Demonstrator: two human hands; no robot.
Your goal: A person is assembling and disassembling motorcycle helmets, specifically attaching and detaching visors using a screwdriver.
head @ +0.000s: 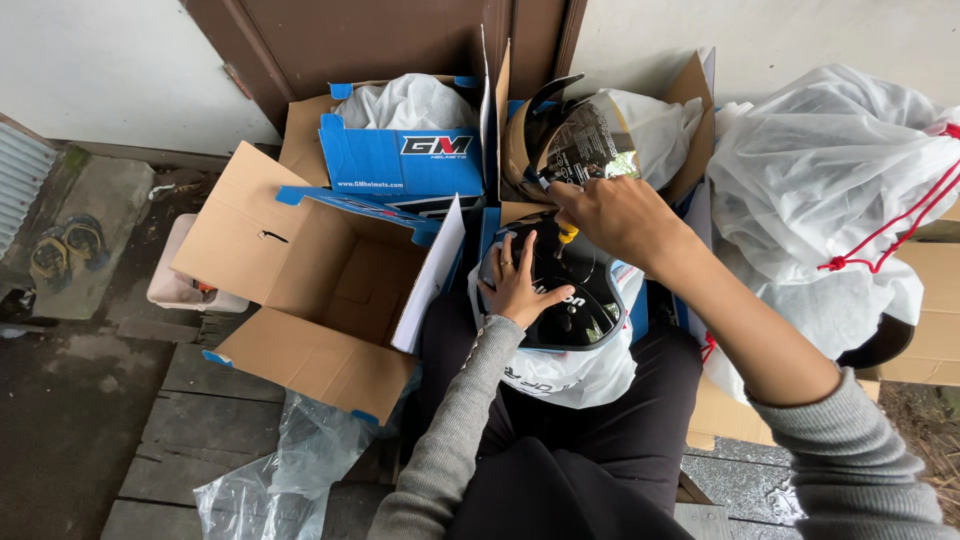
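A glossy black helmet rests on my lap inside a white fabric bag. My left hand lies flat on the helmet's left side, fingers spread, holding it steady. My right hand is closed around a tool with a yellow handle, its tip at the helmet's top edge. Just behind that hand a dark tinted visor stands up out of an open cardboard box.
An empty open cardboard box lies on its side to my left, a blue printed box with a white bag behind it. A large white drawstring bag sits right. Clear plastic wrap lies on wet planks; sandals far left.
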